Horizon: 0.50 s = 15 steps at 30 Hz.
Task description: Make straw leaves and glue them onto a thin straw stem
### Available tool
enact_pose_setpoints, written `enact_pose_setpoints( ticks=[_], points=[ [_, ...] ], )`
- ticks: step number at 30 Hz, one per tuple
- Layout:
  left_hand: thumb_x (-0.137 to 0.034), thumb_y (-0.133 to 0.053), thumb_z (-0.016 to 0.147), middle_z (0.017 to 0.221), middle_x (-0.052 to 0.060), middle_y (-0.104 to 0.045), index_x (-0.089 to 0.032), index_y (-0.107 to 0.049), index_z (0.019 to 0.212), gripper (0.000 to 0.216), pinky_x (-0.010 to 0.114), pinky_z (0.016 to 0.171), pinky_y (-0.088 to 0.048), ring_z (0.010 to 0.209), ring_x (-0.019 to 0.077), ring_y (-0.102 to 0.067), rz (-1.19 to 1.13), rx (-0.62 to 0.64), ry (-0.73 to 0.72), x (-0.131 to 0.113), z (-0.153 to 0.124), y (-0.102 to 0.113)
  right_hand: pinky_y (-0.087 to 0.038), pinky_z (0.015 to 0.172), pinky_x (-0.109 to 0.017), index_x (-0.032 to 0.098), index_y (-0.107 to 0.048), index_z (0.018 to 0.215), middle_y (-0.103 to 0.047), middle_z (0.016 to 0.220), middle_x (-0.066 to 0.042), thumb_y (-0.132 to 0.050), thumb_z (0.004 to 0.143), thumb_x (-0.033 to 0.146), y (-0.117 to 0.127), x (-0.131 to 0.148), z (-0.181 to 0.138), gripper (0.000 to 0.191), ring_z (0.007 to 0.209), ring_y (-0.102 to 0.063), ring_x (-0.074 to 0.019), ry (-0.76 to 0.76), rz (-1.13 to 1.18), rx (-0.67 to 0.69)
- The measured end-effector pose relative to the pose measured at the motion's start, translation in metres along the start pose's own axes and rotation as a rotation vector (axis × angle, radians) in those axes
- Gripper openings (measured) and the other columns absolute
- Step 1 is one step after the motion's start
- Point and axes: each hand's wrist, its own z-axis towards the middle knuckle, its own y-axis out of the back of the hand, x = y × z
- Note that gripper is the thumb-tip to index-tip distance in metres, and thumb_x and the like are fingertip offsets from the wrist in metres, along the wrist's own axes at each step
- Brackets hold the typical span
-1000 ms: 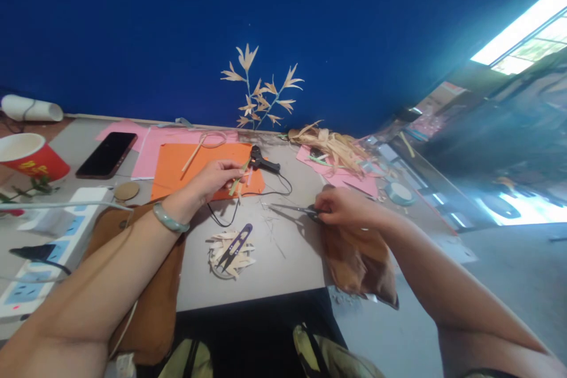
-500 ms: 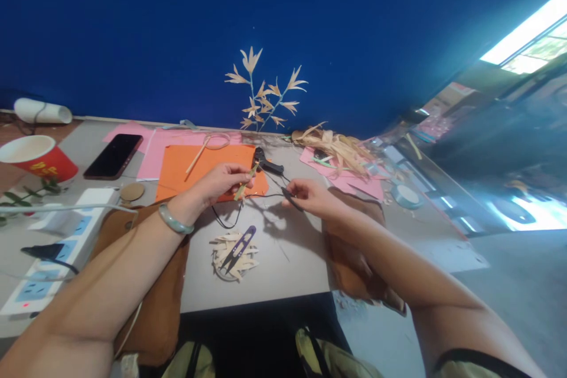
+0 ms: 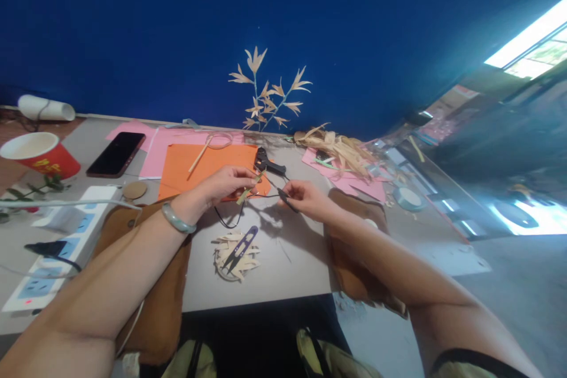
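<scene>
My left hand (image 3: pixel 225 184) is closed in a pinch on a narrow greenish leaf-like strip (image 3: pixel 243 196), over the front edge of the orange sheet (image 3: pixel 183 162). To its right, my right hand (image 3: pixel 305 198) is wrapped round a slim black pen-like tool (image 3: pixel 289 201), whose exact kind I cannot make out. A thin dark line runs between the tool and the strip. Just behind the hands lies a black glue gun (image 3: pixel 271 165). Nearer to me, purple-handled thread snips (image 3: pixel 243 246) rest on a round dish of pale cut husk pieces (image 3: pixel 222 254).
A stem with pale husk flowers (image 3: pixel 266 97) stands against the blue wall. Dried husks (image 3: pixel 339 150) lie on pink paper at back right. On the left are a phone (image 3: pixel 116 155), a red paper cup (image 3: pixel 48 156) and a power strip (image 3: pixel 57 263). Brown pads lie under both forearms.
The strip in my left hand has tilted a little, and my hands have drawn slightly closer together. The whole view has shifted slightly.
</scene>
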Motion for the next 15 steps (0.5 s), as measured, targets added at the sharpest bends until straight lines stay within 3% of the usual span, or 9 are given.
enact_pose_setpoints(
  ticks=[10, 15],
  points=[
    [-0.024, -0.079, 0.061, 0.068, 0.006, -0.069, -0.015, -0.071, 0.083, 0.025, 0.020, 0.045, -0.038, 0.049, 0.0097, -0.056, 0.029, 0.018, -0.020, 0.0006, -0.0011, -0.0003, -0.036, 0.047, -0.019, 0.015, -0.056, 0.069, -0.059, 0.059, 0.002, -0.081, 0.057, 0.052, -0.0048, 0.0053, -0.0056, 0.046, 0.051, -0.049, -0.0064, -0.026, -0.018, -0.024],
    [-0.025, -0.076, 0.065, 0.067, 0.005, -0.068, -0.014, -0.071, 0.082, 0.021, 0.020, 0.040, -0.030, 0.041, 0.0059, -0.046, 0.105, 0.017, -0.013, -0.0031, -0.0040, -0.0019, -0.034, 0.045, -0.019, 0.016, -0.054, 0.068, -0.057, 0.056, 0.004, -0.079, 0.058, 0.054, -0.0057, 0.0013, -0.0052, 0.047, 0.049, -0.047, -0.0057, -0.023, 0.041, -0.002]
  ],
)
